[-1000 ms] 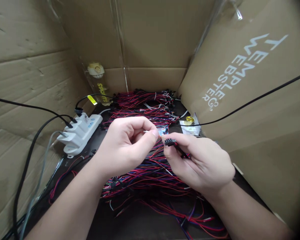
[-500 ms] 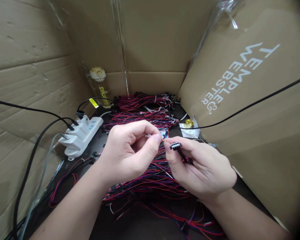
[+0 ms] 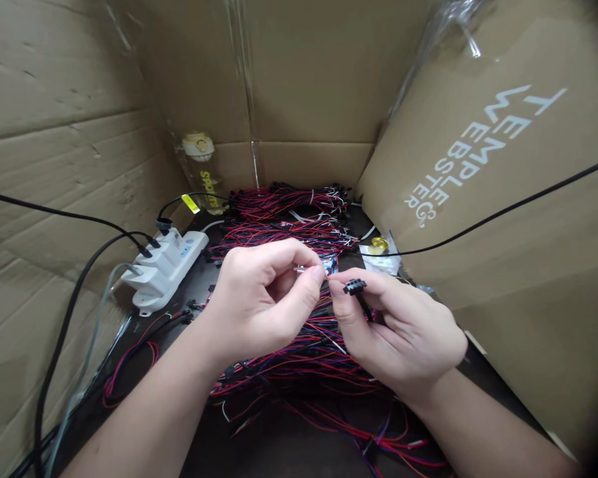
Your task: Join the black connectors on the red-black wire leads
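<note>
Over the heaped wires, my two hands meet almost fingertip to fingertip. My left hand (image 3: 266,302) is closed, its thumb and forefinger pinching the end of a thin orange wire (image 3: 327,277). A small whitish, clear-looking sliver (image 3: 301,269) shows behind that thumb; its kind is unclear. My right hand (image 3: 403,325) pinches the same wire a short way along. Against its fingers rests a black multi-pin connector (image 3: 355,287), whose black cable (image 3: 365,309) runs down into the palm. The fingers hide most of the wire.
Bundles of red and black wires (image 3: 289,202) cover the dark table. To the left lie a white power strip (image 3: 172,272) with plugged cables and a bottle (image 3: 199,149). A black cable (image 3: 503,209) crosses at right above a plastic bag (image 3: 381,259). Cardboard walls (image 3: 303,73) surround everything.
The black connector has turned slightly in my right hand, so its pale face shows less. Both hands keep their pinch; the whole view has shifted a little.
</note>
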Demonstrator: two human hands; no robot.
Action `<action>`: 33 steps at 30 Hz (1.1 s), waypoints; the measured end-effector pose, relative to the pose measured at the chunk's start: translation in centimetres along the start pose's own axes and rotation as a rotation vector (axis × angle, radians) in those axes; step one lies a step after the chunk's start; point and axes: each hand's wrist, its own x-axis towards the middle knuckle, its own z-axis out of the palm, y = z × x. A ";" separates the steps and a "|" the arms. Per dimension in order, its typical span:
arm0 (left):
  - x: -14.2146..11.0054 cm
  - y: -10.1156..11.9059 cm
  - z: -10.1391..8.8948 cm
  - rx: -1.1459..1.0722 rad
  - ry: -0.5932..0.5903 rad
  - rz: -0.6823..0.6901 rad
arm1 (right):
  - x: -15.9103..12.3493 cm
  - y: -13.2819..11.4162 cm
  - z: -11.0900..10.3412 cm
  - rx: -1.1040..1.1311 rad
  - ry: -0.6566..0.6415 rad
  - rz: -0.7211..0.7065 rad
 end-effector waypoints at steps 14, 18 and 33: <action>-0.2 -0.1 0.2 0.084 0.039 0.099 | -0.3 -1.0 0.1 0.023 -0.007 0.182; -0.1 -0.1 0.2 0.091 0.046 0.099 | -0.2 -1.3 0.1 0.164 -0.056 0.312; 0.1 -0.3 0.1 0.199 0.082 0.214 | 0.8 -2.0 -0.1 0.546 -0.080 0.620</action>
